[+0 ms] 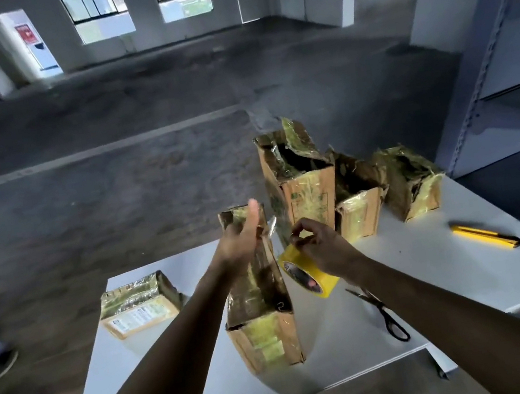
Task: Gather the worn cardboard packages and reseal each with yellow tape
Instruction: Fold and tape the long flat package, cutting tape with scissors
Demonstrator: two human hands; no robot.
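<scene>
One flat-fingered left hand against crinkled cardboard package; right hand pinching round yellow tape roll.

Left hand, fingers straight, against upright cardboard package; right hand pinches yellow tape roll beside it.
</scene>
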